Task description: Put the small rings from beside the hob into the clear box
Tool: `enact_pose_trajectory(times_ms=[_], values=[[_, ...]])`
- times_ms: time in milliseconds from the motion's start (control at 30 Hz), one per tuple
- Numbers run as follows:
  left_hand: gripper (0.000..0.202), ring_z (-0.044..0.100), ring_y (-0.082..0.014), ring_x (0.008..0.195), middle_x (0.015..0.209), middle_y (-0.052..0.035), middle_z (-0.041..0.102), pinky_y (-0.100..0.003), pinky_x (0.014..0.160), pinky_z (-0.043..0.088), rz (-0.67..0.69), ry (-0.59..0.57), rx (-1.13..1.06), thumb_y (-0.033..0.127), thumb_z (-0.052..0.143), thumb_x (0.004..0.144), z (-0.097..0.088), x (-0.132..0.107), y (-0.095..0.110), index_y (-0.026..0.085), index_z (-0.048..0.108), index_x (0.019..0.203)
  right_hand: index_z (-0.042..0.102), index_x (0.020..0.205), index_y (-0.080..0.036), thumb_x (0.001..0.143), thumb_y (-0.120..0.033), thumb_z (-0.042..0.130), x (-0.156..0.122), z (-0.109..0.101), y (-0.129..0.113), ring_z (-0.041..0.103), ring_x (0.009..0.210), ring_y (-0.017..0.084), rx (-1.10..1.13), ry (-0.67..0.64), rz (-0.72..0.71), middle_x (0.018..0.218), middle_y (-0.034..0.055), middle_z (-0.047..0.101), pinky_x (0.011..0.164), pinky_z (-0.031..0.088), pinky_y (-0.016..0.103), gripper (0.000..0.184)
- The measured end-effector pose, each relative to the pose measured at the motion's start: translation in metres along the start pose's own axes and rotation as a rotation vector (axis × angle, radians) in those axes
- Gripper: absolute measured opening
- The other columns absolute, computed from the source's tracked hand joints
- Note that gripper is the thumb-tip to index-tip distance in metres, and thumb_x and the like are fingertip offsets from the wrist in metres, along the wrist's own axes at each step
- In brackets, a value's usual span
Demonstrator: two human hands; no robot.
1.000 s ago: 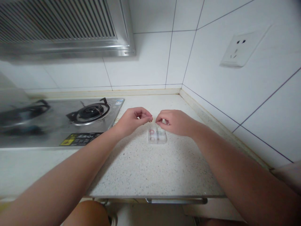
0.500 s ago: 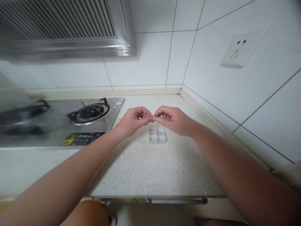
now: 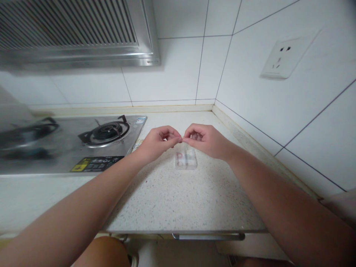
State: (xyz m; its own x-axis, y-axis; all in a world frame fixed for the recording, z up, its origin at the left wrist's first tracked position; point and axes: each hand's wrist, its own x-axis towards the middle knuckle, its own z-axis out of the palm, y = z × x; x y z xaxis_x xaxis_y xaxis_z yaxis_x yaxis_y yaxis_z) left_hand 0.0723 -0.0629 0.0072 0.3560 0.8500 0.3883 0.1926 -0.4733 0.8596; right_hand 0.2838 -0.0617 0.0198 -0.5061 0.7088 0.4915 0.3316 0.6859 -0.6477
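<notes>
- While both hands meet fingertip to fingertip in the head view, the clear plastic compartment box (image 3: 187,168) sits flat on the speckled bench (image 3: 189,200), just on the near side of them.
- The left hand (image 3: 155,144), left of the box and slightly beyond it, pinches a small yellowish item (image 3: 182,138) between thumb and forefinger, its other fingers curled.
- The right hand (image 3: 208,141), right of the box and slightly beyond it, pinches the same item from the opposite side; its thumb and forefinger touch or nearly touch the left hand's fingertips.
- That item lies beyond the far edge of the box, raised off the bench; the fingers hide most of it, so its full shape cannot be told.
- Inside the box, a red piece (image 3: 180,155) shows in a far left compartment and a fainter reddish loop (image 3: 180,164) nearer; the right compartments look pale and indistinct.
- Left of the box, past the left forearm, lies a steel gas hob (image 3: 65,154) with a black burner (image 3: 108,131) and a black-and-yellow label (image 3: 93,164).
- Above and left of the box hangs a slatted range hood (image 3: 69,27).
- Beyond the box rises a white tiled wall (image 3: 172,83); to its right, higher up, is a wall socket (image 3: 287,57).
- On the near side of the box, under the bench edge, runs a metal handle (image 3: 208,237).
</notes>
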Motion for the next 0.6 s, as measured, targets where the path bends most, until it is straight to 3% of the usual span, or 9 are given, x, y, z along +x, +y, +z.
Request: enact_pose_trajectory(times_ms=[600], values=[[0.025,0.056,-0.0094,0.062,0.079,-0.0045,0.069,-0.02,0.052,0.041,0.006,-0.029,-0.001,0.039,0.069,0.084,-0.0008,-0.0009,0.0,0.014,0.066,0.086,0.066,0.085,-0.018,0.086,-0.035,0.063,0.0005,-0.0007,0.0009,0.044,0.058,0.01,-0.04,0.041,0.003,0.065,-0.0027,0.055,0.056,0.034,0.027,0.018]])
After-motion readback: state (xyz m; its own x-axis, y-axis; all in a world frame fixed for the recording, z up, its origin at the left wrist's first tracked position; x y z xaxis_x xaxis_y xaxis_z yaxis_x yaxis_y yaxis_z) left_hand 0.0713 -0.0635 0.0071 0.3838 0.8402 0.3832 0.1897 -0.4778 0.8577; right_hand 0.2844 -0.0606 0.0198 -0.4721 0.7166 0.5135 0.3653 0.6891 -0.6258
